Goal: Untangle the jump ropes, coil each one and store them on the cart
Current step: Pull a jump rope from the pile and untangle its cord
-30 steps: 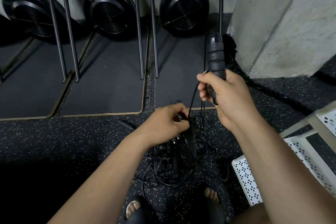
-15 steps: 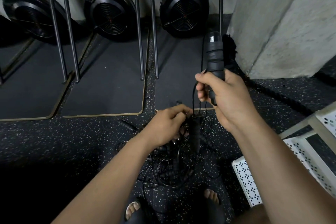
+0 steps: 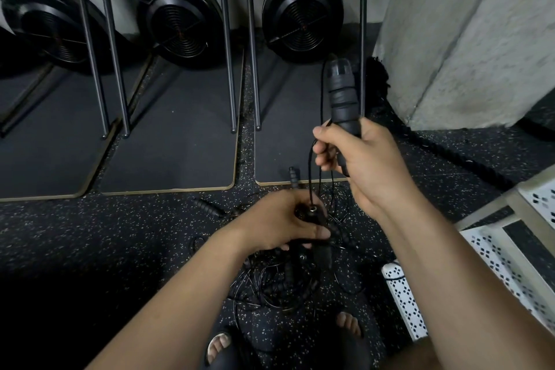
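The jump-rope tangle (image 3: 282, 282) lies on the floor (image 3: 120, 249) beside the feet, just under the left hand (image 3: 279, 224), which grips a lower handle (image 3: 312, 215). Above, the right hand (image 3: 363, 165) clasps an upright handle (image 3: 342, 99), thin cord (image 3: 309, 180) dropping between them.

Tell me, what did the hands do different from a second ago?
The left hand sank a little toward the person and now grips a second handle more fully, its end cap showing. The right hand holds its upright handle as before, barely shifted. The tangled ropes on the floor and the cart stayed put.
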